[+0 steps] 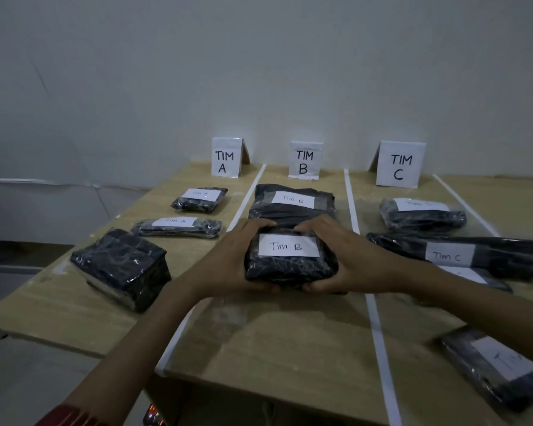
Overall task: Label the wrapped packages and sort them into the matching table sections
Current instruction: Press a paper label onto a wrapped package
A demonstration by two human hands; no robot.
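Note:
A dark plastic-wrapped package with a white "Tim B" label sits in the middle table section. My left hand grips its left side and my right hand grips its right side. Just behind it lies another "Tim B" package. Folded paper signs stand at the back: TIM A, TIM B and TIM C. Two "Tim A" packages lie in the left section. An unlabelled dark package lies nearer in that section.
White tape lines split the wooden table into sections. "Tim C" packages lie in the right section, and another labelled package lies at the near right. A grey wall stands behind the table.

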